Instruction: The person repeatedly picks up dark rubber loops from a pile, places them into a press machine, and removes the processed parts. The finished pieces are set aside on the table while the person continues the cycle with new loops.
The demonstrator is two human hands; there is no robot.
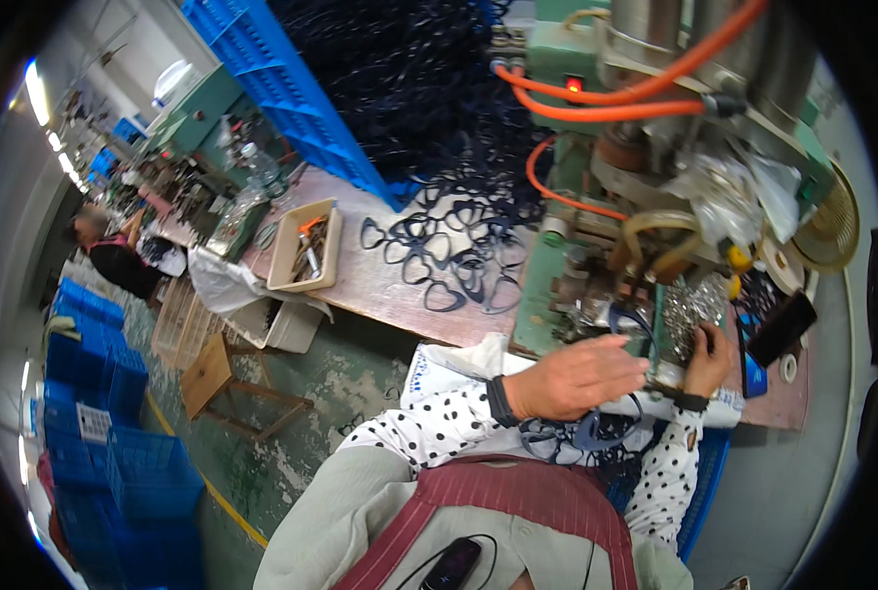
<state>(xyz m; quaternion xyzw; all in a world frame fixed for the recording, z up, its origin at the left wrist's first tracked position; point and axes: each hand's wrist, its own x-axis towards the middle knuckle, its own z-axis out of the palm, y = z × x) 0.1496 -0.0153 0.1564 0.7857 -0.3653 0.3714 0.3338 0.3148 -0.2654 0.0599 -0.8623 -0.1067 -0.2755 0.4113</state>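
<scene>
My left hand [582,377] is in front of the green machine, its back toward me and its fingers stretched together. A dark blue glasses frame [640,321] curves out beyond the fingertips, seemingly pinched there; the thumb is hidden. My right hand [711,362] is at the near edge of a heap of small shiny metal parts [693,307]. Its fingers are curled together at the heap, and what they pinch is too small to make out. More dark glasses frames [596,433] lie on my lap below my left hand.
Glasses frames [439,246] lie scattered on the table, spilling from a tipped blue crate [301,98]. A beige tool box [329,246] sits left of them. Orange hoses [616,111] cross the green machine [537,295]. A phone [781,327] stands at right. Blue crates [149,472] and a wooden stool [208,379] are at left.
</scene>
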